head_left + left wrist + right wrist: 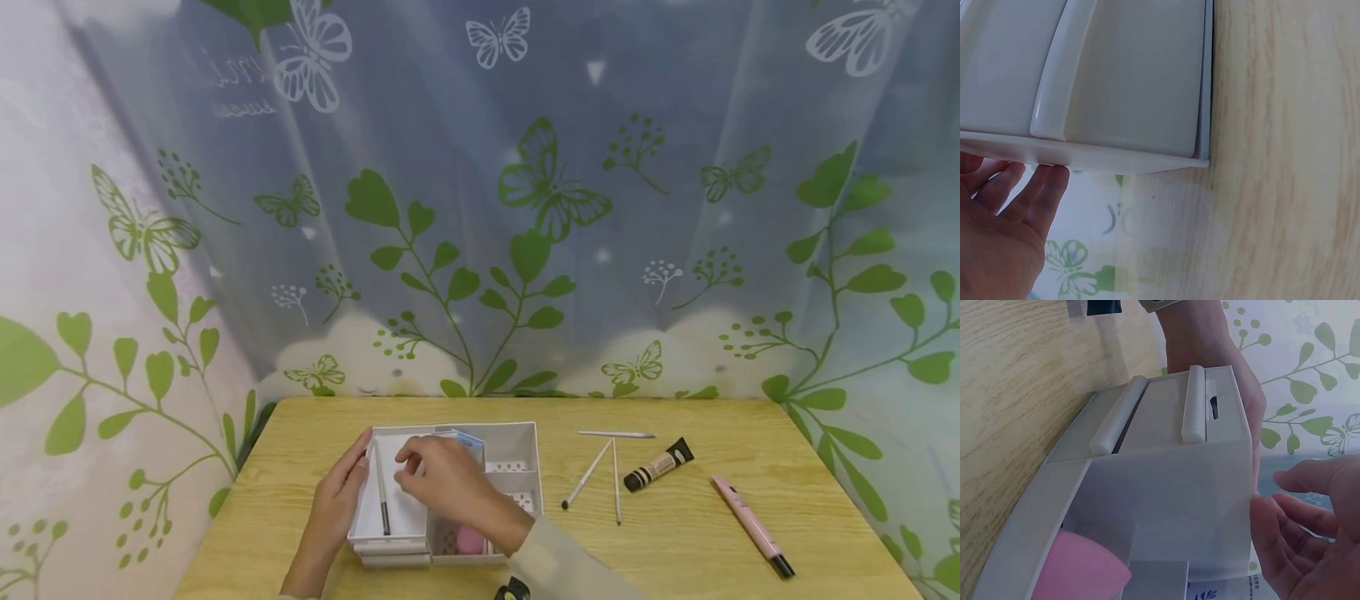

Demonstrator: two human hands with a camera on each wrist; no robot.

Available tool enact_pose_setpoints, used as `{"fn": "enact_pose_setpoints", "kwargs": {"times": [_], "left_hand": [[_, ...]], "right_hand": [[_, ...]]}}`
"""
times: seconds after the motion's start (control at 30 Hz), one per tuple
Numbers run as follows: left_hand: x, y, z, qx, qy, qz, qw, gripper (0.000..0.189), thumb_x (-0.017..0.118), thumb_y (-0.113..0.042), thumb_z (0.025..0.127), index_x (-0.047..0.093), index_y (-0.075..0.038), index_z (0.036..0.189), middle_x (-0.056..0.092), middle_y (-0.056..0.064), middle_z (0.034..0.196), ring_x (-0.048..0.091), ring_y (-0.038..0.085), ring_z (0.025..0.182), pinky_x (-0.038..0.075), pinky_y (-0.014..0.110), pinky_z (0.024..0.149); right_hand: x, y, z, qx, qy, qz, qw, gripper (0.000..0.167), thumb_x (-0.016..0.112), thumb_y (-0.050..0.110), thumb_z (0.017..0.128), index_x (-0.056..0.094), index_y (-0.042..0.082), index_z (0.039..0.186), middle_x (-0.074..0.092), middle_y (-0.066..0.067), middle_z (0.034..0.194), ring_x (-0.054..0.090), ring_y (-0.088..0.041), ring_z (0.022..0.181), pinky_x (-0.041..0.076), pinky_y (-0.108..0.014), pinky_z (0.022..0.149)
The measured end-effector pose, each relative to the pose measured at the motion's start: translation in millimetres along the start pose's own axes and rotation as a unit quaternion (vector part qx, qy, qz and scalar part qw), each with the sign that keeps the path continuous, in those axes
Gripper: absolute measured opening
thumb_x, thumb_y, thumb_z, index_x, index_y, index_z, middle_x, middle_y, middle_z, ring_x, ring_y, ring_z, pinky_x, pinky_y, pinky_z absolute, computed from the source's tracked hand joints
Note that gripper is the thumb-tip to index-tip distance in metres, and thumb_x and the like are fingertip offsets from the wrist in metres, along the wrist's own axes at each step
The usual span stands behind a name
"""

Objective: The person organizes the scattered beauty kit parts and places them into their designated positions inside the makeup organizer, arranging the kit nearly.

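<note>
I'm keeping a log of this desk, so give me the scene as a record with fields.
Left hand: touching the side of the white organizer
Right hand: over its top, nothing visibly held
On top: slim brush
In compartment: pink teardrop item
On table, right of organizer: three slim tools, dark-banded tube, pink tube with black cap
Backdrop: fabric with leaves and butterflies

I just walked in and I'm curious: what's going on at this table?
A person is handling a white organizer on a wooden table. The left grip rests against the organizer's side, while the right grip, apparently holding nothing, is over its top near a thin brush lying there. A pink sponge sits in one compartment. Three more brushes, a black-and-beige tube and a pink tube lie on the table to its right.
</note>
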State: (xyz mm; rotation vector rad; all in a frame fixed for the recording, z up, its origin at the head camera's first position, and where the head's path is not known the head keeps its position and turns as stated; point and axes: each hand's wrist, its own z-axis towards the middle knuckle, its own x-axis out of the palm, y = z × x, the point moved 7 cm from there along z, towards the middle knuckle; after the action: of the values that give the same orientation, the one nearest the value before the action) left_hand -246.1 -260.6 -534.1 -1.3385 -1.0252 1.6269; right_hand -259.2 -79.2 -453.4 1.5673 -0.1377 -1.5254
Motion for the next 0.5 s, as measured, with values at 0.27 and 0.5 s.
{"fn": "enact_pose_setpoints", "kwargs": {"times": [0.27, 0.5], "left_hand": [[0.2, -2.4, -1.6, 0.001, 0.007, 0.006, 1.0000, 0.049, 0.045, -0.027, 0.119, 0.046, -0.016, 0.167, 0.043, 0.007, 0.174, 0.036, 0.029, 0.163, 0.026, 0.001, 0.112], [-0.2, -4.3, -2.7, 0.003, 0.004, 0.006, 1.0000, 0.049, 0.045, -0.026, 0.119, 0.046, -0.015, 0.167, 0.042, 0.007, 0.174, 0.035, 0.029, 0.164, 0.025, -0.001, 0.111]], "right_hand": [[-10, -11, -7.4, -0.026, 0.024, 0.066, 0.9972, 0.020, 0.076, 0.018, 0.102, 0.079, 0.009, 0.120, 0.075, 0.007, 0.096, 0.062, 0.004, 0.080, 0.055, -0.017, 0.073], [-19, -22, -13.8, -0.046, 0.028, 0.088, 0.9947, 0.019, 0.074, 0.015, 0.104, 0.078, 0.009, 0.121, 0.076, 0.003, 0.099, 0.066, 0.001, 0.086, 0.059, -0.020, 0.081]]}}
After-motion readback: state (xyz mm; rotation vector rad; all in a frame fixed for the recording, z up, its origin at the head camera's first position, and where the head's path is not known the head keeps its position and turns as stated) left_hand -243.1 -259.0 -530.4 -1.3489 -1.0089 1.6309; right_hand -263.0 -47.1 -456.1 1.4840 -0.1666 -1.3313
